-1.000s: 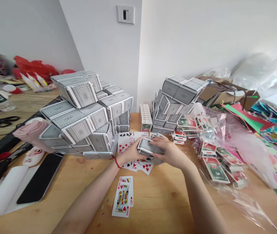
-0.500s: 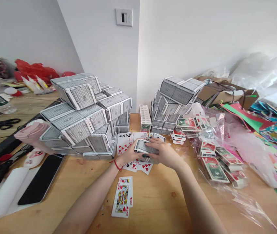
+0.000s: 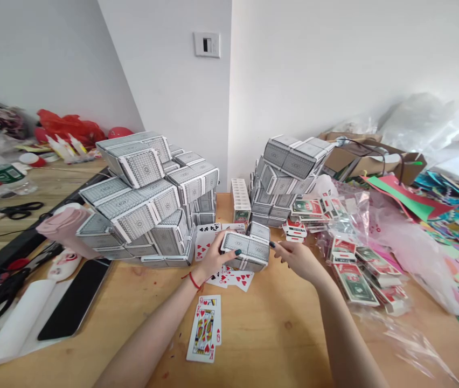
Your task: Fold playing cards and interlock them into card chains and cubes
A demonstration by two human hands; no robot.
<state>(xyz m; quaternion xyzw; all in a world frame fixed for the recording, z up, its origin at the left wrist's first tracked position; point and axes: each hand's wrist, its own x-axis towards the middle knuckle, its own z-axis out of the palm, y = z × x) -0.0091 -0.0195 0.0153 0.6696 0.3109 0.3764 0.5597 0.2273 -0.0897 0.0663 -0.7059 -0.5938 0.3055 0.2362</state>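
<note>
A small block wrapped in grey-backed playing cards (image 3: 245, 247) sits in the middle of the table, above some face-up cards. My left hand (image 3: 212, 261) wraps its left end, thumb pressed along the front edge. At the block's right end is my right hand (image 3: 296, 258), fingers curled, with the index fingertip at its corner. Another card-wrapped piece (image 3: 259, 230) adjoins the block behind; whether they are joined I cannot tell. Face-up cards (image 3: 229, 277) lie partly hidden under the block. Nearer me, a king of hearts (image 3: 203, 334) overlaps a queen.
Card-wrapped blocks form a tall left stack (image 3: 140, 210) and a right stack (image 3: 282, 178). A row of card boxes (image 3: 240, 199) stands between them. Card packs (image 3: 354, 280) and plastic wrap lie right. At left are a phone (image 3: 74, 299), scissors (image 3: 21, 209) and a pink roll (image 3: 62, 226).
My right hand has drawn off the top of the block to its right end, uncovering its upper face. The left hand keeps hold. The view has shifted slightly.
</note>
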